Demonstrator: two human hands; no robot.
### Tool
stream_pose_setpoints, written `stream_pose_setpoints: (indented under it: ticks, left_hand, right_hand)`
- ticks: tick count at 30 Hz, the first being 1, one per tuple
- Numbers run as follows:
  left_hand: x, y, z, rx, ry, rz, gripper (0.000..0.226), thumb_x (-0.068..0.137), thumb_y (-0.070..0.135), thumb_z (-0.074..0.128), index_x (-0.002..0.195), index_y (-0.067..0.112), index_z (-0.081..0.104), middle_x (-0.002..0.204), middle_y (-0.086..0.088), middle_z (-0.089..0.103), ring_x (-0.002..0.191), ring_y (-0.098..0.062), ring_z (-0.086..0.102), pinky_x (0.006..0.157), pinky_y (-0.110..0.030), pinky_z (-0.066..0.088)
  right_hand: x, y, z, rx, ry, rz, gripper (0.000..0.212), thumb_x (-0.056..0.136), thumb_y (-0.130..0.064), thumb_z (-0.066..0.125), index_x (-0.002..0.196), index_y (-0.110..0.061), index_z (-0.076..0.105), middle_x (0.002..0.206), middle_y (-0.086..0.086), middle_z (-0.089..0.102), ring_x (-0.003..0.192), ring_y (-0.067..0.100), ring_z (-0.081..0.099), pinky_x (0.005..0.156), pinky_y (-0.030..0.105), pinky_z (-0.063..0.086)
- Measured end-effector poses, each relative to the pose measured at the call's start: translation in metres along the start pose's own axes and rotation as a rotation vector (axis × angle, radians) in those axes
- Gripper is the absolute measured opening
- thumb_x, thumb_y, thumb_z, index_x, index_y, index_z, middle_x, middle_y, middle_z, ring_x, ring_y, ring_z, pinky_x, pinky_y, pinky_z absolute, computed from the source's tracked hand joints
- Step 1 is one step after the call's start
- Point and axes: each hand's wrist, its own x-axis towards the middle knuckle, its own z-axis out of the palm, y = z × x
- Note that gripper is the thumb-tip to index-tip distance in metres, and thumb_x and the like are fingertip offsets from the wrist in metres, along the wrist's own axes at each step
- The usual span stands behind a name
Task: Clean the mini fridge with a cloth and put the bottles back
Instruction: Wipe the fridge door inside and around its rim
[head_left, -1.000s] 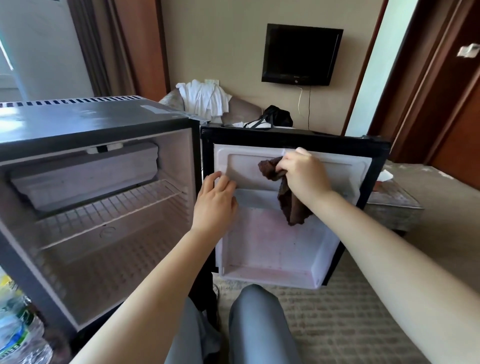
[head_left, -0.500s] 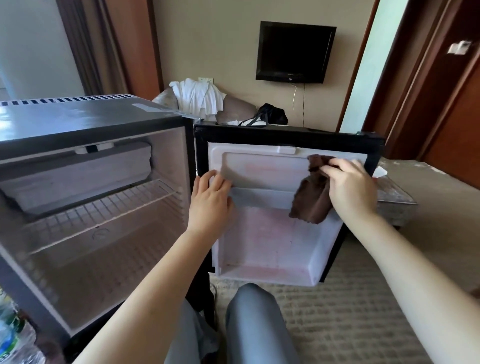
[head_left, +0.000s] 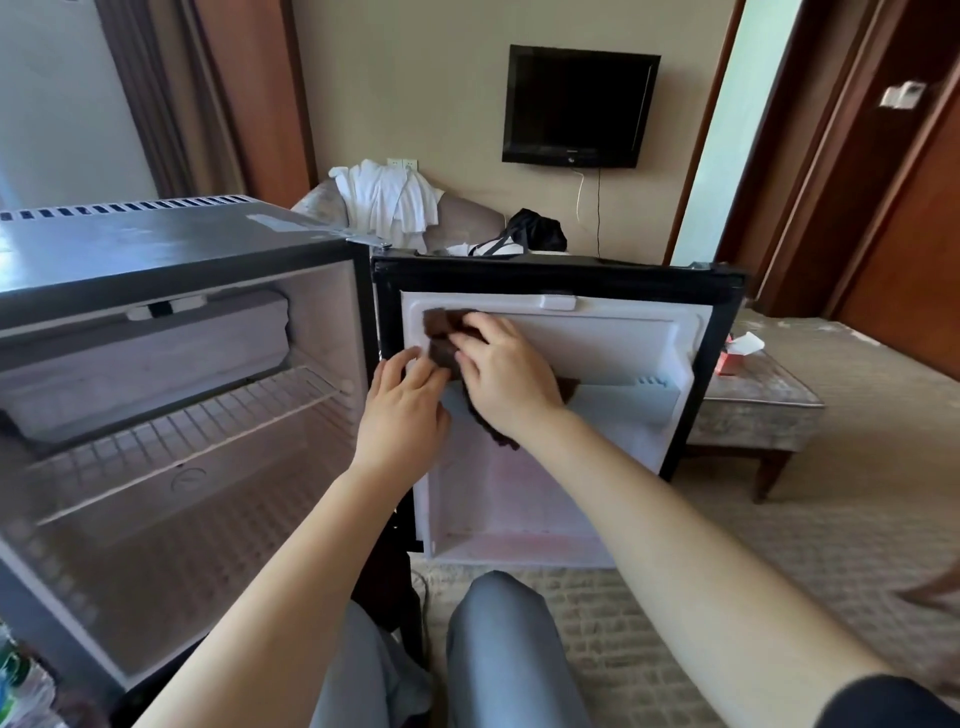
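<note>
You are sitting in a carpeted room with beige walls, a dark television (head_left: 580, 106) hanging on the far wall and a padded bench (head_left: 756, 405) standing to your right. The mini fridge (head_left: 171, 395) is sitting on the floor in front of you with its door (head_left: 561, 405) swung fully open to the right, so the white inner liner is facing you. Your right hand (head_left: 506, 376) is pressing a dark brown cloth (head_left: 441, 332) flat against the upper left corner of that liner, just below the door's top edge; your grip there is spread, fingers lying on the cloth rather than bunched around it, and part of the cloth is hanging down past your wrist over the door shelf rail. Your left hand (head_left: 402, 410) is resting just beside it on the hinge side of the door, fingers curling loosely against the liner's left edge and nearly touching the cloth. The fridge cavity to the left is standing open, with a wire shelf (head_left: 182, 431) running across it beneath the freezer box (head_left: 145, 364). At the bottom left corner of the view, bottles in plastic wrap (head_left: 21, 686) are lying on the floor beside the fridge, only partly visible. Behind the fridge, white garments (head_left: 387, 202) are draping over an armchair, and a black bag (head_left: 535, 234) is sitting near them. Your grey-trousered knees (head_left: 498, 649) are showing at the bottom.
</note>
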Motion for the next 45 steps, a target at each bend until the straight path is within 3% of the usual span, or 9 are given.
stream_pose_setpoints:
  ticks: [5,9,15,18,20,23,33,39,45]
  left_hand:
    - [-0.002,0.0,0.0,-0.036,0.013,-0.017,0.033,0.078,0.005,0.056,0.11,0.007,0.065,0.11,-0.007,0.062,0.124,-0.034,0.041,0.1,-0.058,0.04]
    - [-0.002,0.001,-0.002,-0.022,-0.001,-0.019,0.031,0.079,0.005,0.063,0.11,0.007,0.066,0.11,-0.007,0.063,0.125,-0.033,0.041,0.101,-0.057,0.04]
    - [-0.002,0.002,0.0,-0.034,-0.021,-0.05,0.029,0.081,0.007,0.06,0.11,0.007,0.065,0.114,-0.008,0.06,0.128,-0.032,0.038,0.103,-0.056,0.039]
    - [-0.003,0.003,0.001,-0.047,-0.014,-0.063,0.029,0.081,0.006,0.06,0.11,0.005,0.064,0.115,-0.009,0.06,0.128,-0.033,0.037,0.102,-0.055,0.039]
    - [-0.003,0.004,0.002,-0.044,-0.014,-0.063,0.029,0.082,0.006,0.059,0.11,0.005,0.064,0.115,-0.009,0.059,0.128,-0.034,0.037,0.102,-0.055,0.039]
    - [-0.001,0.006,0.002,-0.027,-0.032,-0.065,0.03,0.082,0.006,0.06,0.112,0.006,0.064,0.114,-0.008,0.059,0.129,-0.034,0.037,0.102,-0.056,0.039]
    - [-0.001,0.013,0.003,-0.03,-0.031,-0.083,0.032,0.079,0.002,0.062,0.111,0.004,0.064,0.113,-0.009,0.06,0.129,-0.037,0.04,0.097,-0.055,0.044]
    - [-0.003,0.009,0.001,-0.041,-0.042,-0.09,0.032,0.08,0.003,0.062,0.112,0.004,0.063,0.116,-0.009,0.059,0.131,-0.036,0.037,0.098,-0.055,0.044]
    - [-0.009,0.008,-0.001,-0.045,-0.022,-0.099,0.031,0.08,0.001,0.063,0.111,0.002,0.062,0.114,-0.012,0.059,0.13,-0.038,0.038,0.098,-0.054,0.044]
  right_hand:
    - [-0.016,0.012,0.009,-0.026,-0.08,0.012,0.029,0.095,-0.021,0.052,0.09,-0.003,0.073,0.102,0.006,0.065,0.098,0.025,0.056,0.076,0.042,0.052]
    - [-0.026,0.027,-0.006,-0.113,-0.161,0.152,0.045,0.098,-0.041,0.044,0.092,-0.006,0.072,0.099,0.003,0.064,0.099,0.021,0.055,0.08,0.037,0.047]
    - [-0.055,0.067,-0.044,-0.209,-0.027,0.325,0.048,0.097,-0.045,0.045,0.11,-0.002,0.063,0.13,0.005,0.051,0.105,0.028,0.055,0.078,0.039,0.049]
    - [-0.052,0.078,-0.06,-0.301,0.073,0.332,0.054,0.095,-0.05,0.042,0.11,-0.001,0.061,0.127,0.009,0.053,0.107,0.029,0.055,0.091,0.041,0.044]
    - [-0.05,0.083,-0.061,-0.463,0.009,0.295,0.063,0.094,-0.056,0.034,0.107,-0.003,0.063,0.119,0.009,0.058,0.109,0.027,0.056,0.11,0.046,0.028]
    - [-0.058,0.093,-0.055,-0.554,-0.174,0.311,0.069,0.092,-0.064,0.026,0.105,-0.009,0.066,0.11,0.004,0.062,0.107,0.021,0.057,0.116,0.051,0.008]
    - [-0.044,0.109,-0.073,-0.365,-0.407,0.316,0.054,0.093,-0.064,0.032,0.096,-0.022,0.065,0.098,-0.004,0.063,0.101,0.019,0.057,0.112,0.046,0.014]
    - [-0.054,0.104,-0.09,-0.118,-0.259,0.382,0.028,0.096,-0.031,0.054,0.108,-0.008,0.064,0.108,0.011,0.065,0.117,0.031,0.045,0.114,0.043,0.018]
    - [-0.056,0.112,-0.107,-0.27,0.205,0.234,0.015,0.083,-0.004,0.067,0.097,0.0,0.066,0.096,0.015,0.067,0.098,0.033,0.059,0.109,0.042,0.03]
